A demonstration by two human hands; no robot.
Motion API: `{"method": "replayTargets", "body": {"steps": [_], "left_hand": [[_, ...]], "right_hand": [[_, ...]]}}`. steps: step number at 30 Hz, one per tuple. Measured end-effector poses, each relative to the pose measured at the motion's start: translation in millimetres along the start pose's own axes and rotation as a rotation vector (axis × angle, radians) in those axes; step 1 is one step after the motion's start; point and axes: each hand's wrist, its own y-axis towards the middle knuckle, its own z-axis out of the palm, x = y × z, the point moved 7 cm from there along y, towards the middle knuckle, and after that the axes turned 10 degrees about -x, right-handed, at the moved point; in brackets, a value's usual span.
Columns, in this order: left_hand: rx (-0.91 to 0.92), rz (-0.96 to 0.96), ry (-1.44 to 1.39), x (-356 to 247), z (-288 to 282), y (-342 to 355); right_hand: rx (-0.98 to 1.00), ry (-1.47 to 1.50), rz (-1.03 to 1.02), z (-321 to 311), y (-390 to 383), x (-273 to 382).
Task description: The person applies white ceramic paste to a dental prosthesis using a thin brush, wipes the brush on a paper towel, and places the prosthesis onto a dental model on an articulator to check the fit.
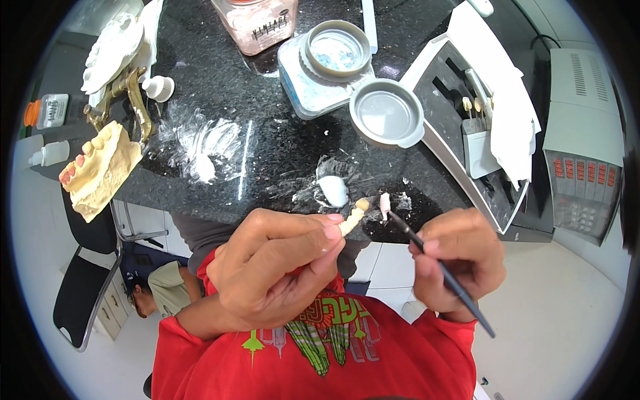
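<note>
Between the fingertips of my left hand (277, 267) is a dental bridge (353, 219), a short row of cream tooth crowns with a darker, tan one at its far end. My right hand (460, 257) grips a slim black brush (457, 287) like a pen, its tip pointing toward the counter's front edge. Close by that tip a small pinkish-white lump (385, 201) rests on the black counter (293, 147); I cannot tell whether they touch. A smooth white mound (333, 191) lies just beyond the bridge, with smeared powder around it.
A yellowish plaster jaw model (103, 170) hangs over the left edge beside a brass articulator (137, 107). Farther back stand a pink powder jar (257, 27) and an open tub (313, 87) with a grey lid (387, 112). A white case (460, 167) lies right. Someone sits lower left (167, 290).
</note>
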Motion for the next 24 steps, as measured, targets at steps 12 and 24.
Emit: {"method": "replayTargets", "body": {"steps": [12, 24], "left_hand": [[0.07, -0.003, -0.033, 1.8, -1.1, 0.1], [0.025, 0.018, -0.031, 3.1, -1.0, -3.5]], "right_hand": [[0.017, -0.137, 0.088, -4.4, -1.6, -9.8], [0.014, 0.127, -0.004, 7.4, -9.0, 2.7]]}}
